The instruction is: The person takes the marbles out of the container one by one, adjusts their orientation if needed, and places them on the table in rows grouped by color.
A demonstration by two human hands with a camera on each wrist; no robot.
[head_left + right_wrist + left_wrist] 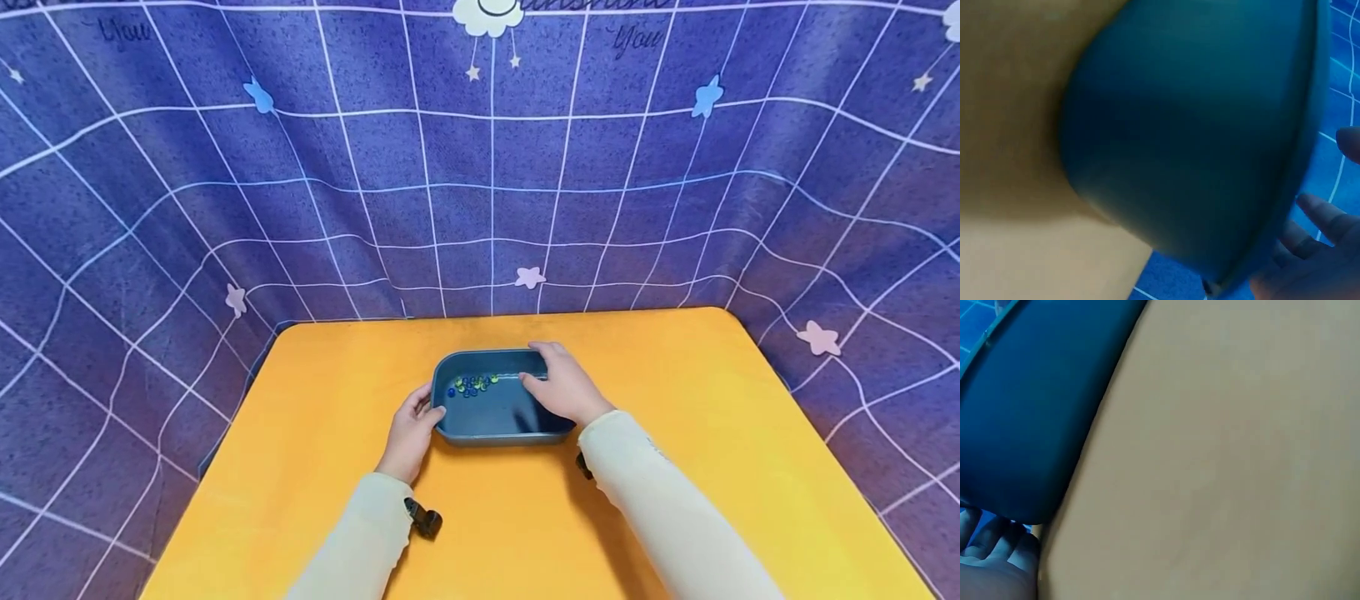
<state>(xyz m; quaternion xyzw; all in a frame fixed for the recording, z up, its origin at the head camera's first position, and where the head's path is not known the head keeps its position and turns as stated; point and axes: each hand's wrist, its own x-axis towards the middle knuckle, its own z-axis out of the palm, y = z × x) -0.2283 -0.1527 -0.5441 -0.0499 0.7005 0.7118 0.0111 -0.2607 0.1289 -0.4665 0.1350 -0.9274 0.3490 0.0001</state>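
Observation:
A dark blue rectangular tray (517, 421) with rounded corners stands on the yellow table. Inside, toward its left end, lies a cluster of small blue and yellow-green marbles (471, 386). My left hand (409, 433) grips the tray's left end, thumb over the rim and fingers along the outside wall. In the left wrist view, those fingers (1007, 547) lie against the end of the tray. Above the tray's right end is my right hand (567, 387), thumb and fingers spread, holding nothing visible. The right wrist view shows its fingers (1322, 215) extended beside the rim; contact there is unclear.
The yellow tabletop (345, 375) extends around the tray on every side. A purple-blue cloth (487, 208) with white grid lines hangs behind and at both sides. A black wrist strap device (425, 518) sits on the left sleeve.

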